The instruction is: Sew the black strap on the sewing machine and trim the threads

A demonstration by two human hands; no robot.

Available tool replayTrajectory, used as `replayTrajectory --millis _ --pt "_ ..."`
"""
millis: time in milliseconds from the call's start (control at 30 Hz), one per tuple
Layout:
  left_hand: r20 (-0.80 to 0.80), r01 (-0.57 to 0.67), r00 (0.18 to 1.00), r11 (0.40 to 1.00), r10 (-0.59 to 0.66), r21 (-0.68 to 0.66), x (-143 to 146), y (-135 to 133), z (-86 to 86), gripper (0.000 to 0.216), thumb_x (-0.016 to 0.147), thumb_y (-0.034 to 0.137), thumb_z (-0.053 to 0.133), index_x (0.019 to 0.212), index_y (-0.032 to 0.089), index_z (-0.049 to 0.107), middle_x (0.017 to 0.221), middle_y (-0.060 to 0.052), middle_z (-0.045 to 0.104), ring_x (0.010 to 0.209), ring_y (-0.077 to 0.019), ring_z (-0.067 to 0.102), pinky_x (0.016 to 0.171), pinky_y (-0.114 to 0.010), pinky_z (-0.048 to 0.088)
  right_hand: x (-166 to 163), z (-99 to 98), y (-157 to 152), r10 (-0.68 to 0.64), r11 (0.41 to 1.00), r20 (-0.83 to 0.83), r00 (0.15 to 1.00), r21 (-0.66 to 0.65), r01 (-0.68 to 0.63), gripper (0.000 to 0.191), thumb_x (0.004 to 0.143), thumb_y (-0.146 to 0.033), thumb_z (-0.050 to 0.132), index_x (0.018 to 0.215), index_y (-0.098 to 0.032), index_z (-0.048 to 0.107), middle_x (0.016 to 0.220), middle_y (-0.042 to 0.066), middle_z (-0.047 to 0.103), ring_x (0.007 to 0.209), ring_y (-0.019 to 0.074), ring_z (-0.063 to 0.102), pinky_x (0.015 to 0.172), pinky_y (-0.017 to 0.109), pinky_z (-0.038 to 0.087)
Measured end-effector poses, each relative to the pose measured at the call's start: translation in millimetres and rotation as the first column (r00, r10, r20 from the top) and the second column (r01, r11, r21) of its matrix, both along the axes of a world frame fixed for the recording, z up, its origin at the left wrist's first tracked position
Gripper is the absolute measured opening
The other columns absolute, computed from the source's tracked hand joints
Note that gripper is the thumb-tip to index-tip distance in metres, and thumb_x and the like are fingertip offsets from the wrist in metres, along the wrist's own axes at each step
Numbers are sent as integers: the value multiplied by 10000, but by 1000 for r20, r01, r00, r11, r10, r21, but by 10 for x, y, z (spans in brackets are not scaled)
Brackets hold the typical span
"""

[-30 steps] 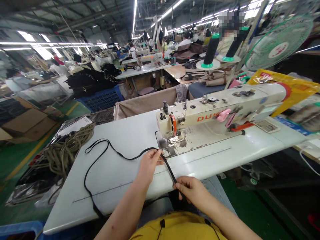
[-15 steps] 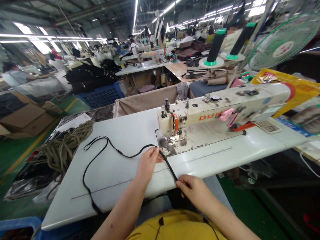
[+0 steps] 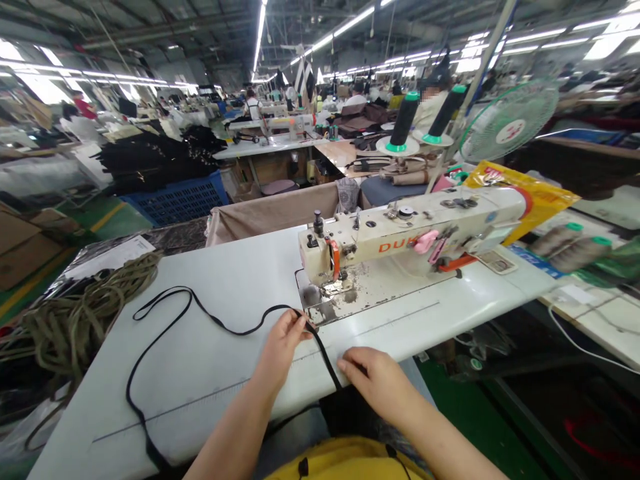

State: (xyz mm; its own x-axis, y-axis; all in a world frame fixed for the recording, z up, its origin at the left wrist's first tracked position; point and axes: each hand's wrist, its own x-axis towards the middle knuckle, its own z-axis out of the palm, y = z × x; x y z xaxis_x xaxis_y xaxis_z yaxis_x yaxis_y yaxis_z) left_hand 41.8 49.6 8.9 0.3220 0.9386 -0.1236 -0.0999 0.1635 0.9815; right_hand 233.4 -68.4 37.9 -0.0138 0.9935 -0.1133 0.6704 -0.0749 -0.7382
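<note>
A long black strap (image 3: 215, 321) loops across the white sewing table (image 3: 210, 267). My left hand (image 3: 283, 341) pinches the strap just in front of the needle plate of the cream sewing machine (image 3: 400, 233). My right hand (image 3: 373, 377) grips the same strap at the table's near edge, so a short stretch runs taut between the two hands. The rest of the strap trails left and drops over the front edge.
A pile of olive cord (image 3: 75, 313) lies at the table's left end. Two black thread cones (image 3: 403, 123) and a fan (image 3: 507, 120) stand behind the machine, beside a yellow bag (image 3: 540, 193). Farther back are a blue crate (image 3: 175, 200), other workstations and people.
The view has shifted right and down, so everything sits further left in frame. Both hands keep their hold on the strap; my left hand has edged closer to the needle plate.
</note>
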Motion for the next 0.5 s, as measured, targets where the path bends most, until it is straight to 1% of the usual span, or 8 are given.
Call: replayTrajectory --millis 67,133,200,267,333,400,500 --pt "59 -19 998 1000 20 -19 -24 -12 -49 425 850 600 751 950 196 667 927 -53 674 938 -233 657 833 -357 571 139 85 89 -80 993 26 996 86 78 305 1015 -381 481 808 -227 643 804 38 697 766 217 636 694 309 413" --pt "106 -31 994 998 36 -48 -40 -24 -84 414 862 595 744 960 204 649 927 -54 684 950 -246 677 831 -366 563 303 162 189 -178 967 47 983 193 166 265 1007 -369 480 893 -232 676 882 50 723 816 230 652 741 327 447" --pt "133 -31 990 998 39 -63 -50 -36 -101 411 871 592 737 970 204 643 935 -61 689 957 -258 693 801 -362 557 472 234 290 -268 922 62 961 305 237 236 995 -355 488 950 -236 686 926 57 727 839 235 655 777 346 468" --pt "138 -26 990 998 34 -60 -56 -43 -107 420 875 595 734 979 196 650 969 -71 686 963 -264 699 767 -354 552 635 305 383 -353 857 64 933 421 296 211 981 -341 500 975 -231 680 923 61 704 821 232 644 788 360 482" --pt "124 -22 992 999 26 -41 -62 -42 -117 424 878 594 734 976 188 658 999 -77 679 966 -264 695 750 -346 546 794 371 463 -453 753 40 891 552 358 196 968 -331 511 1013 -216 663 927 70 671 799 229 624 786 372 499" --pt "102 -10 995 1000 12 -15 -69 -31 -138 413 883 577 739 983 185 658 997 -75 677 971 -256 687 751 -335 538 955 421 528 -550 619 -1 835 670 409 204 953 -337 531 1058 -200 640 959 84 647 806 235 609 793 391 516" --pt "60 -4 998 1000 3 15 -82 0 -187 415 855 543 786 1018 189 643 960 -61 688 954 -238 680 752 -315 524 1203 444 603 -669 438 -54 742 777 452 242 932 -351 560 1106 -191 613 998 101 621 864 258 594 839 441 532"
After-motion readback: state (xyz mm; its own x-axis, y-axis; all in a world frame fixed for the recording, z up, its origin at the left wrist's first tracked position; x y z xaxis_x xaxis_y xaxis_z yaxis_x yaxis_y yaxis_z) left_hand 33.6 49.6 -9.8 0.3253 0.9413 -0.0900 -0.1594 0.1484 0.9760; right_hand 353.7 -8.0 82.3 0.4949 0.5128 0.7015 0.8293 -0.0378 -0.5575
